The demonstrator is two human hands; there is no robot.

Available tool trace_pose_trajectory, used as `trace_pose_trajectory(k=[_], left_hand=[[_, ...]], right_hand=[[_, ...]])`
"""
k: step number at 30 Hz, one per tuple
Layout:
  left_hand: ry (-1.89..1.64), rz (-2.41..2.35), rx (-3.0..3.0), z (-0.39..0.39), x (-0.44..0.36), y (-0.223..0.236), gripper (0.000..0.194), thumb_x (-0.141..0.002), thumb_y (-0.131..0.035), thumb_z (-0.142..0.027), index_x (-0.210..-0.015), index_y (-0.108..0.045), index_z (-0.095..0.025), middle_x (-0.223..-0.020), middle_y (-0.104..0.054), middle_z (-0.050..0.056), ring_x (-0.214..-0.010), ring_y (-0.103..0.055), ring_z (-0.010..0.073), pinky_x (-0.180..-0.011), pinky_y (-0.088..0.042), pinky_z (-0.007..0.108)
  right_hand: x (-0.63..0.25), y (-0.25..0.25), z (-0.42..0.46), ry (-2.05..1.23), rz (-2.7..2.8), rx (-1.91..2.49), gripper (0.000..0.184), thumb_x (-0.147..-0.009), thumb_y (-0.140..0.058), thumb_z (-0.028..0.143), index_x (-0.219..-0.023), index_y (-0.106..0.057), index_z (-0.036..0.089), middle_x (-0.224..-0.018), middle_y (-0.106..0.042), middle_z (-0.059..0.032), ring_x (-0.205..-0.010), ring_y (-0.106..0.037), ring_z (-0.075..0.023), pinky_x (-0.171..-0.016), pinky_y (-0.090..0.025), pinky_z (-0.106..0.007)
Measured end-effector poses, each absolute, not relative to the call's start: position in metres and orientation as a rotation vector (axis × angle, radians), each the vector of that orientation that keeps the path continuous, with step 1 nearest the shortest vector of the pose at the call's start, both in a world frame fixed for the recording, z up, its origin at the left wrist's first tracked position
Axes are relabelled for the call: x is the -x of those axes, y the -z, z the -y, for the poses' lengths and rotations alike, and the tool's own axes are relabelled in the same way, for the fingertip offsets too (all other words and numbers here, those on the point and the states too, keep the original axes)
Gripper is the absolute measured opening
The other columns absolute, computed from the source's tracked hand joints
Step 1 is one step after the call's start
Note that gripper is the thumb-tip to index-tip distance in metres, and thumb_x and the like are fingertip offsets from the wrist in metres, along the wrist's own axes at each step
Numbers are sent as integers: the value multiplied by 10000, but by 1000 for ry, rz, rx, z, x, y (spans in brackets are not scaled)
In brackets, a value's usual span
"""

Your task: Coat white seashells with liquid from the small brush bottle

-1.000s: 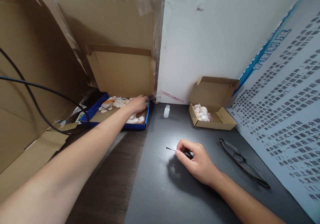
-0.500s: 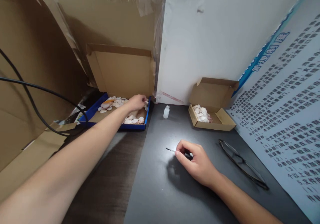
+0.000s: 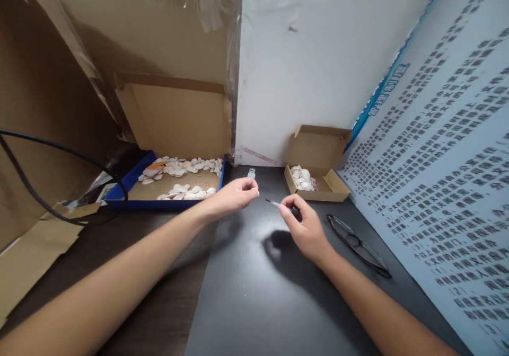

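In the left hand [image 3: 237,193], curled nearly closed, a small white piece [image 3: 258,193], pinched at the fingertips, mostly hidden and too small to identify. In the right hand [image 3: 305,229], gripped between thumb and bent fingers, a thin brush [image 3: 273,202], its dark tip towards ten o'clock, near the white piece but apart from it. Just beyond the left hand at one o'clock, partly behind it, an uncapped bottle [image 3: 251,173] upright on the dark tabletop [image 3: 238,303]. At nine o'clock from that hand, a blue tray [image 3: 151,204] with scattered shells [image 3: 186,190]. From the right hand, at one o'clock, an open cardboard box [image 3: 318,194] with whitish shells; at four o'clock, folded glasses [image 3: 353,242].
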State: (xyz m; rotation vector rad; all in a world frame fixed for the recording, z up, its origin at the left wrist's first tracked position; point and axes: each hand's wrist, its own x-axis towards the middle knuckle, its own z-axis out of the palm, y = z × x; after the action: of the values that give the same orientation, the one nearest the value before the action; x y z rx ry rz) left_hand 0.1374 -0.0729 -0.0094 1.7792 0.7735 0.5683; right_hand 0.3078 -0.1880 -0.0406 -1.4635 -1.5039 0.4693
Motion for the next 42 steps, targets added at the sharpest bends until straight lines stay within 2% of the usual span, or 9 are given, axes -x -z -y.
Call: trace_pose_trajectory(k=[4, 6, 12, 16, 20, 22, 30, 36, 42], left_hand=[[-531, -752, -1679, 73, -151, 32, 126, -743, -567, -262, -718, -473, -182, -571, -510, -36, -494, -487, 86, -463, -346, 185], [-570, -749, -1615, 70, -154, 41, 143, -774, -539, -287, -733, -450, -183, -679, -574, -9, -518, -550, 85, -465, -388, 183], [-782, -809, -1542, 62, -160, 58, 172, -878, -442, -334, -785, -388, -201, -719, -564, -32, -398, -479, 40, -377, -324, 159], [-888, -823, -1573, 60, -160, 62, 172, -916, -408, -341, -807, -375, -213, -675, -553, -53, -361, -420, 38, -366, -270, 163], [-972, -890, -1574, 55, -160, 67, 40, -904, -348, -202, -882, -369, -227, -617, -446, -89, -384, -339, 46, -404, -247, 167], [-1014, -956, -1590, 52, -161, 68, 107, -881, -339, -142, -930, -377, -229, -618, -399, -89, -430, -341, 57, -455, -280, 171], [-972, -1257, -1806, 41, -174, 65, 436, -813, -601, -256, -1208, -439, -171, -831, -582, 29, -737, -548, 177, -678, -391, 276], [-914, -1302, -1962, 31, -176, 63, 199, -856, -570, -276, -1008, -616, -157, -804, -645, 60, -732, -573, 194, -649, -372, 272], [-953, -1265, -2061, 32, -174, 66, 236, -881, -541, -281, -1076, -626, -181, -739, -618, 14, -652, -527, 155, -580, -315, 243]], right_hand=[[-321, 29, 164, -499, 1385, 1455, 238, -870, -517, 417, -813, -502, 187, -631, -438, 47, -507, -370, -83, -519, -331, -220], [-325, 22, 145, -460, 1399, 1472, 210, -849, -514, 394, -804, -506, 189, -644, -460, 41, -517, -389, -89, -532, -341, -226], [-321, -7, 84, -379, 1459, 1493, 53, -765, -515, 241, -766, -523, 188, -716, -545, 20, -659, -471, -115, -648, -371, -235], [-321, -16, 60, -381, 1473, 1535, 78, -754, -485, 238, -798, -531, 191, -684, -532, 21, -607, -449, -118, -609, -361, -242], [-327, -13, 50, -376, 1478, 1562, 102, -766, -456, 245, -831, -520, 199, -658, -504, 24, -604, -445, -125, -598, -350, -243], [-327, -8, 48, -375, 1519, 1566, 103, -762, -467, 236, -834, -530, 197, -691, -527, 19, -627, -458, -126, -623, -356, -246], [-316, 7, 43, -332, 1667, 1577, 116, -757, -477, 207, -849, -545, 187, -829, -599, -12, -755, -501, -146, -711, -367, -251], [-312, 9, 45, -290, 1726, 1604, 136, -750, -471, 204, -865, -543, 199, -768, -578, 0, -700, -484, -145, -686, -359, -253], [-310, 8, 46, -280, 1754, 1614, 150, -757, -456, 198, -882, -539, 201, -762, -576, -2, -699, -491, -147, -673, -356, -250]])
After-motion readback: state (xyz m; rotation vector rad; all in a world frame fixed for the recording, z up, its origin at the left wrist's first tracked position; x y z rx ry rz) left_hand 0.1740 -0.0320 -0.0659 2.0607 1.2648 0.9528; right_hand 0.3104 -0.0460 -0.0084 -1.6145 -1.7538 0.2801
